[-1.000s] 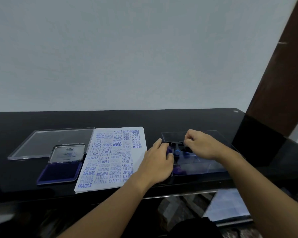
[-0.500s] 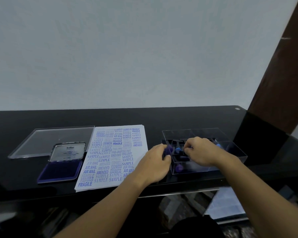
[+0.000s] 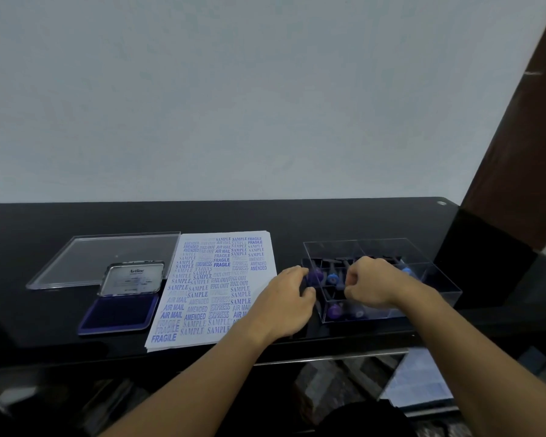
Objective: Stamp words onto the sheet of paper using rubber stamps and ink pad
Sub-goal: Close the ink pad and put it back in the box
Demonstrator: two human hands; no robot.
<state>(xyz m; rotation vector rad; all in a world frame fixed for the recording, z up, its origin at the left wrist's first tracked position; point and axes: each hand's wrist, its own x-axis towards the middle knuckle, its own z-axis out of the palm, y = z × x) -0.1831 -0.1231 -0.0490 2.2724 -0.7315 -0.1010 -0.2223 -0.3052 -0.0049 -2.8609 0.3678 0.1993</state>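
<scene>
Single head-worn camera looking forward and down across a black table.
The wide lens sits just above the table's near edge, close enough that both arms rise from the bottom of the frame. It faces the far edge and the grey wall beyond, which fills the upper half. The table crosses the lower half as a band.

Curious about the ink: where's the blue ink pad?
Head view, left: the open blue ink pad sits just left of the stamped white paper sheet.
</scene>
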